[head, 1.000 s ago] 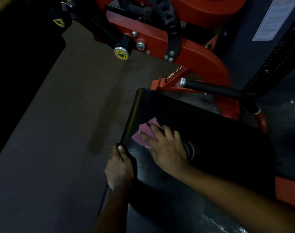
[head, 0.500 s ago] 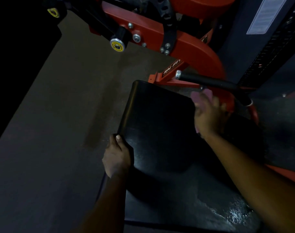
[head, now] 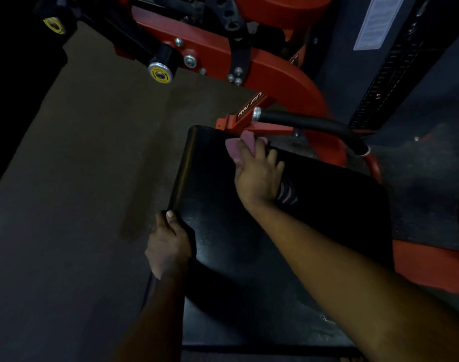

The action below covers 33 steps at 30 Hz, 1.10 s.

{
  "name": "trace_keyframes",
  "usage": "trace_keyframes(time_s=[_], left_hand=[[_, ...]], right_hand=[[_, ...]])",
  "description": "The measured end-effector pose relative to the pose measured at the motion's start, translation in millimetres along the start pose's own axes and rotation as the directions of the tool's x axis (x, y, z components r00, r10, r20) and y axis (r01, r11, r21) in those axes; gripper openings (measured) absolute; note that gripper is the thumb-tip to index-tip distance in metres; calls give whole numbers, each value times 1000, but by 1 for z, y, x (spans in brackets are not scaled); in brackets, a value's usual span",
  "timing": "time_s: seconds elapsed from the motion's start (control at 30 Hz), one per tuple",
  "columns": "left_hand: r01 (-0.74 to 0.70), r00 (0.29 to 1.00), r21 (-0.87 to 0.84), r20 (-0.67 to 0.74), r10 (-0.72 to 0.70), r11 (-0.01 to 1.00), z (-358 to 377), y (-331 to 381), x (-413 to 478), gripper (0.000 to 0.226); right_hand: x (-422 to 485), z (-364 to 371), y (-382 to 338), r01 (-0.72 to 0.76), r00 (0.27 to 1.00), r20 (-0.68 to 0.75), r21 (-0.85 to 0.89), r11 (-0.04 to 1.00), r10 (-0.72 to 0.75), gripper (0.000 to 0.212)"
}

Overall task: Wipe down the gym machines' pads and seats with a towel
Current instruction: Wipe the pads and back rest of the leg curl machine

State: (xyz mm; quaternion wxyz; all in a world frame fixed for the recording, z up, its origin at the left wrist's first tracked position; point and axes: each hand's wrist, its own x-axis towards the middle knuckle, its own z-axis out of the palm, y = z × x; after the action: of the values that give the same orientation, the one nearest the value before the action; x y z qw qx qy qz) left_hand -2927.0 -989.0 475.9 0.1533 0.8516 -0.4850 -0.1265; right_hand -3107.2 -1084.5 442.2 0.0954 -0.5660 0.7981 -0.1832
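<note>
A black padded seat [head: 249,244] fills the lower middle of the view, with a wet sheen near its close right corner. My right hand [head: 258,176] presses a pink towel [head: 239,148] flat against the seat's far edge, fingers spread over the cloth. A bit of the towel also shows under my palm. My left hand [head: 168,244] grips the seat's left edge, thumb on top and fingers curled under.
The red machine frame [head: 275,71] arches beyond the seat, with a black foam handle bar [head: 307,122] just past the towel. A yellow-capped pin [head: 160,73] juts out at upper left. Dark rubber floor [head: 79,178] lies to the left, a dark weight stack housing [head: 395,61] at upper right.
My right hand swept the towel from the seat's near left part out to the far right edge, then back left along the far edge. My left hand stayed on the seat's edge.
</note>
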Motion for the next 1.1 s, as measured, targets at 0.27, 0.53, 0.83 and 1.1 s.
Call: trace_keyframes(time_s=[0.27,0.53,0.83,1.1], left_hand=[[-54,998,5,-20,54,999,1,-5,-1,40],[-92,993,15,-67,93,996,8,-13,3,55],[-349,934,30,-73,350,937,-8,-37,-55,28],[-414,878,-171,186,442,894,-15,-88,-198,35]], right_hand=[[-27,-21,142,-275,961,-7,-42,960,275,48],[-152,-25,101,-90,996,-28,-156,984,87,53],[-251,-33,103,133,991,25,-260,956,-131,56],[-253,-36,103,154,987,-20,-220,963,-162,51]])
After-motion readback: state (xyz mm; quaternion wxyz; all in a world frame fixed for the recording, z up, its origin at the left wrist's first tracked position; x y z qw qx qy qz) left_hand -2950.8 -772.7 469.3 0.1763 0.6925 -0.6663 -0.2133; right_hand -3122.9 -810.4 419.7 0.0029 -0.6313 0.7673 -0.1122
